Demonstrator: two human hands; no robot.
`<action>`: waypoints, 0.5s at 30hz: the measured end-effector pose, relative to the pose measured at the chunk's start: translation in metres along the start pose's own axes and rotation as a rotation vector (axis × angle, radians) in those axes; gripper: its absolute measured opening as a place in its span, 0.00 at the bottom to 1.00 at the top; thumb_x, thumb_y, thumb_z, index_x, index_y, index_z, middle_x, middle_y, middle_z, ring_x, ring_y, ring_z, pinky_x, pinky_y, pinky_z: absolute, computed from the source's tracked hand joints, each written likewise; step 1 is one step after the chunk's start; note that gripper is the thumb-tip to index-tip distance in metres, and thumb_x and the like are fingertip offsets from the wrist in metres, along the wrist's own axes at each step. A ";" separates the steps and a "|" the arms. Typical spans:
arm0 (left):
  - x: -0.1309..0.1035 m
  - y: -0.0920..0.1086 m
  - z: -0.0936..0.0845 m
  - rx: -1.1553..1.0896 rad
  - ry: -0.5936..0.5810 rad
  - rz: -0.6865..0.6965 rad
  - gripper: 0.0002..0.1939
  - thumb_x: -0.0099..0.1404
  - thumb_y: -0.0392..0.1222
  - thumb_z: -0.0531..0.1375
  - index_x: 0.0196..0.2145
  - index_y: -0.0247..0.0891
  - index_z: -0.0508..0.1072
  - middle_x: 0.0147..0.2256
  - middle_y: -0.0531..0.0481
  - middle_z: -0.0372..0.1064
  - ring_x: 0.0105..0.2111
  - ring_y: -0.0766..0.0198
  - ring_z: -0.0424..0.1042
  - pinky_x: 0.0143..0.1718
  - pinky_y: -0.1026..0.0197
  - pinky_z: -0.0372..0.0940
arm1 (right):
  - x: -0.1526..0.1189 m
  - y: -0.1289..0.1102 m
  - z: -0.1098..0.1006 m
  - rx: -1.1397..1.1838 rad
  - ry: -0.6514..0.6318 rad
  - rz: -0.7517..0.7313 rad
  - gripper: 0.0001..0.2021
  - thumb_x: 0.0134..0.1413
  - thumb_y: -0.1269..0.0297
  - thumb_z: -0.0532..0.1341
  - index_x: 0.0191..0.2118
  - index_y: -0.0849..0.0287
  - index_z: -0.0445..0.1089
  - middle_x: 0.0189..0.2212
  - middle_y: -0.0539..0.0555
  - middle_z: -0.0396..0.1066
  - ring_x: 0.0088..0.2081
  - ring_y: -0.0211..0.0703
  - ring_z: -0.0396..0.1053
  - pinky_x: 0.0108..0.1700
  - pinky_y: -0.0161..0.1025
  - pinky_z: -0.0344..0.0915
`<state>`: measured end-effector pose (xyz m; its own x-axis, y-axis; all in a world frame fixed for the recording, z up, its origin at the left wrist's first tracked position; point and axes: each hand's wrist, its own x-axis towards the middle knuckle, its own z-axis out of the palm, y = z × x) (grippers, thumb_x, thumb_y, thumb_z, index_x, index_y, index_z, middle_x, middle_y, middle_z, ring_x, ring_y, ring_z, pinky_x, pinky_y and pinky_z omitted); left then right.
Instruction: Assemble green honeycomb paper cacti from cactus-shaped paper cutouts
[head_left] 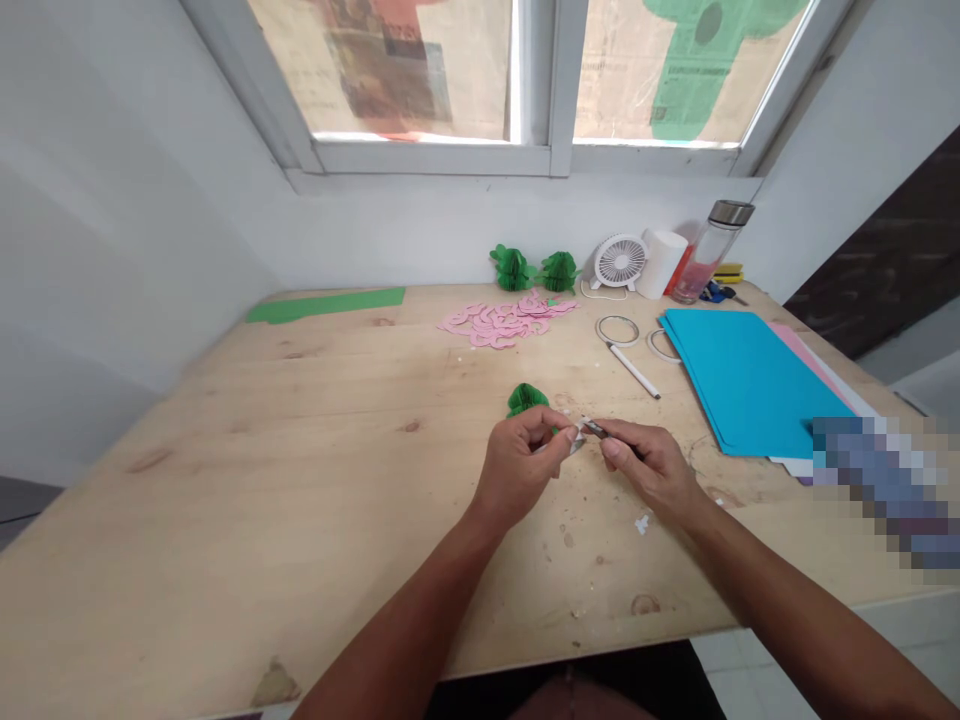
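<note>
Near the middle of the wooden table, my left hand (521, 460) is closed, its thumb and fingers pinching a small whitish piece (577, 441). My right hand (651, 462) is wrapped round a thin dark tool (596, 429), whose tip points at that piece; what kind of tool it is, I cannot make out. The two hands are close together above the tabletop. Just behind my left hand sits a folded green paper shape (527, 398), partly hidden by the fingers. A small white scrap (642, 524) lies below my right hand.
Pink paper cutouts (501, 322), two green paper shapes (513, 270) and a green strip (330, 304) lie toward the back. A fan (620, 262), a bottle (705, 252), tape rings (618, 330), a white pen (634, 370) and blue sheets (754, 385) are at the right.
</note>
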<state>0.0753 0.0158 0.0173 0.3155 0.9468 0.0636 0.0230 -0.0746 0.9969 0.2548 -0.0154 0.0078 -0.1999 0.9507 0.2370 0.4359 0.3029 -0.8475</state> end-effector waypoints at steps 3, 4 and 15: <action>0.000 0.000 0.000 0.005 -0.005 0.007 0.08 0.58 0.42 0.59 0.26 0.36 0.71 0.14 0.58 0.57 0.15 0.73 0.57 0.18 0.69 0.53 | 0.000 0.001 0.000 -0.006 0.012 -0.002 0.19 0.60 0.53 0.54 0.48 0.59 0.74 0.22 0.49 0.65 0.24 0.35 0.60 0.27 0.32 0.59; 0.000 -0.001 0.000 0.008 -0.006 0.010 0.08 0.58 0.42 0.59 0.26 0.36 0.71 0.14 0.58 0.58 0.15 0.73 0.57 0.18 0.69 0.53 | 0.000 0.001 0.001 -0.006 0.015 0.001 0.20 0.60 0.53 0.54 0.48 0.59 0.74 0.22 0.49 0.65 0.24 0.35 0.59 0.27 0.32 0.59; 0.000 -0.003 -0.001 0.037 -0.012 0.015 0.08 0.59 0.43 0.59 0.27 0.36 0.72 0.14 0.58 0.59 0.15 0.73 0.57 0.18 0.69 0.53 | 0.000 0.004 0.001 -0.030 0.063 0.009 0.17 0.58 0.54 0.56 0.46 0.55 0.75 0.28 0.52 0.73 0.24 0.38 0.65 0.25 0.33 0.60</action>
<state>0.0743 0.0163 0.0141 0.3273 0.9417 0.0782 0.0533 -0.1011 0.9935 0.2561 -0.0146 0.0042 -0.1409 0.9554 0.2594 0.4635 0.2952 -0.8355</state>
